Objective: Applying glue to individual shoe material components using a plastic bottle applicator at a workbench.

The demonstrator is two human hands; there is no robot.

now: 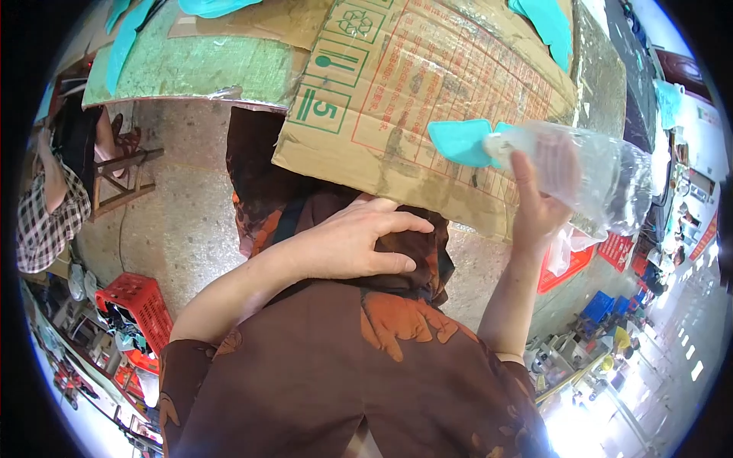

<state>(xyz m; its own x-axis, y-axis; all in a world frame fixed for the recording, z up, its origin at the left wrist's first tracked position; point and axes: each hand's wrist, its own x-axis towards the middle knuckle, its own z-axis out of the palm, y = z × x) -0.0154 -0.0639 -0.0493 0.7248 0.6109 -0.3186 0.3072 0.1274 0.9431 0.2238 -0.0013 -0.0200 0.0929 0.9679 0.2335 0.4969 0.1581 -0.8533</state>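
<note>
Well, in the head view the fingers of your right hand (544, 210) are curled around a clear plastic bottle (607, 164), showing through it from behind, with the thumb along its near side and its white tip beside turquoise pieces (462, 143) over the cardboard (328, 149). Your left hand (355, 238) lies low over your brown clothing (305, 359), empty, thumb and forefinger spread apart, the other fingertips partly hidden near the cardboard's edge.
</note>
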